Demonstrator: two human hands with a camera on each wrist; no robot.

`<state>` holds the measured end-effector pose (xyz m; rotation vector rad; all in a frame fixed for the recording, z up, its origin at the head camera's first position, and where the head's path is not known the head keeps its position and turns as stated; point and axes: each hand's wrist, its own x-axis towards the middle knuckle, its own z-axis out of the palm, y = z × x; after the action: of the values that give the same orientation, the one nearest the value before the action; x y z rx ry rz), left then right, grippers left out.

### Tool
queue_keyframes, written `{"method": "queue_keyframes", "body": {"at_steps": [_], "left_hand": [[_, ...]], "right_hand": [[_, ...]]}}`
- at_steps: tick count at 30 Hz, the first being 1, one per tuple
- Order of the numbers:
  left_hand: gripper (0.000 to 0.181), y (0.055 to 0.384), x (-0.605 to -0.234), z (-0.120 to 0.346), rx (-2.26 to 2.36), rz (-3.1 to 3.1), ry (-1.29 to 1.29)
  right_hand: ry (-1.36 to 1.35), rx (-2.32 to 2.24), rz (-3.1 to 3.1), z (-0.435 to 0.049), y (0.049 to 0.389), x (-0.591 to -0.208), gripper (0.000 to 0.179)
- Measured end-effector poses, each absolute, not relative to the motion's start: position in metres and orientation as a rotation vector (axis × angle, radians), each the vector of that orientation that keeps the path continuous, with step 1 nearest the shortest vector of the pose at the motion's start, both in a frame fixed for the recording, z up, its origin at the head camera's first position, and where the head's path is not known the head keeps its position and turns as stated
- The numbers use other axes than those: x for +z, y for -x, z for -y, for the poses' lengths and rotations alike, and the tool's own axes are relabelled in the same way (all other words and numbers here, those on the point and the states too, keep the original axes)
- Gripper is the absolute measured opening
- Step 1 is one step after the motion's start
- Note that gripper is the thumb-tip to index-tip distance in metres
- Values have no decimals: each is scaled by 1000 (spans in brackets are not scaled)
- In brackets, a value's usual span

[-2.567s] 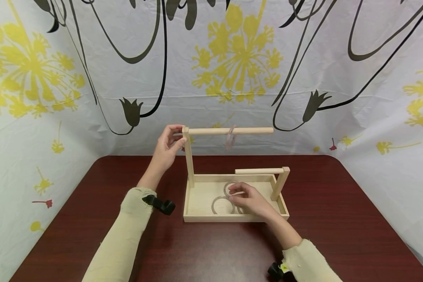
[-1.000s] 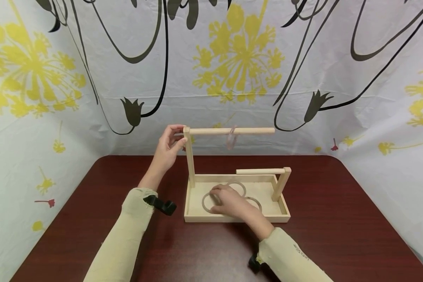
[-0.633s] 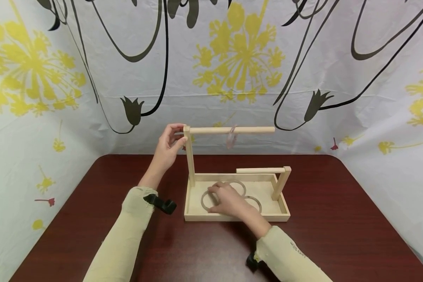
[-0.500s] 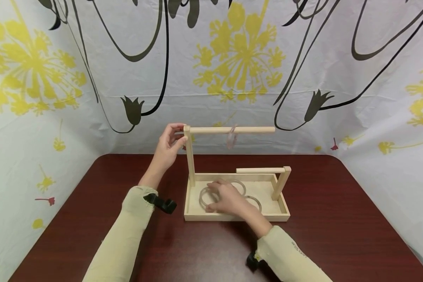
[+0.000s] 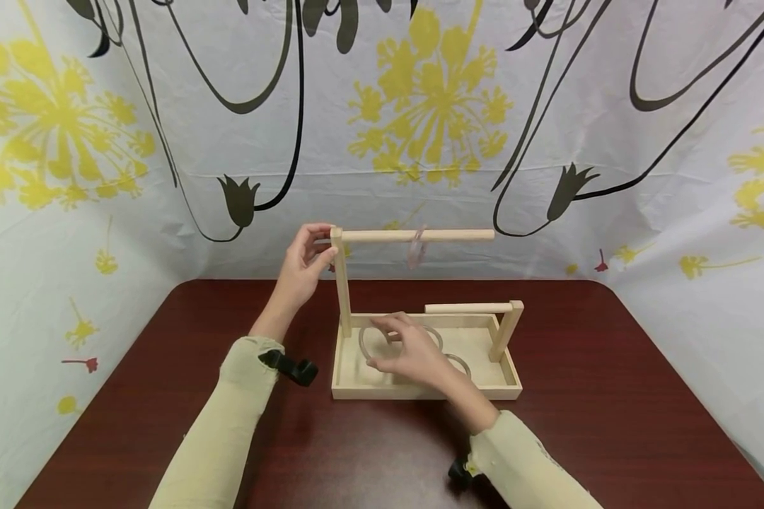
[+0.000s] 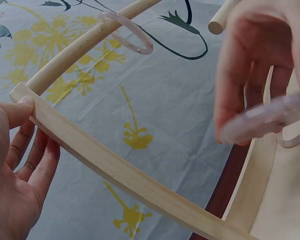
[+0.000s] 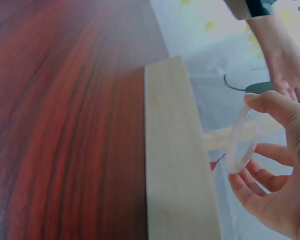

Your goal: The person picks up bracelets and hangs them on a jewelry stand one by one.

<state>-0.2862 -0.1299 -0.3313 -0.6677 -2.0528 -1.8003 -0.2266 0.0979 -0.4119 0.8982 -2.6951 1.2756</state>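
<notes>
My left hand (image 5: 298, 268) grips the top of the tall wooden post (image 5: 342, 286), thumb in front and fingers behind. From that post a rod (image 5: 461, 235) runs to the right, with a translucent pinkish bangle (image 5: 415, 251) hanging on it. Over the shallow wooden tray (image 5: 388, 393), my right hand (image 5: 414, 353) holds another bangle (image 7: 233, 145) between thumb and fingertips, raised off the tray floor and tilted. Two further bangles lie in the tray: one at the back (image 5: 440, 338), partly behind my hand, and one (image 5: 465, 363) nearer the front, partly covered by my wrist.
A shorter post (image 5: 508, 332) at the tray's right end carries a lower rod (image 5: 467, 308) pointing left. The stand sits on a dark red-brown table (image 5: 579, 396). A flower-patterned cloth (image 5: 643, 177) hangs behind and at both sides.
My right hand moved left in the tray, took hold of the left bangle and lifted it slightly off the floor. My left hand has stayed on the tall post.
</notes>
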Motion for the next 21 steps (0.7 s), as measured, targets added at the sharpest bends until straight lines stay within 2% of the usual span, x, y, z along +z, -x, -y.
{"method": "queue_keyframes", "body": {"at_steps": [21], "left_hand": [[37,287,-333,131,-1792,2081,669]], "right_hand": [[-912,1492,2463,-94,209,-390,65]]}}
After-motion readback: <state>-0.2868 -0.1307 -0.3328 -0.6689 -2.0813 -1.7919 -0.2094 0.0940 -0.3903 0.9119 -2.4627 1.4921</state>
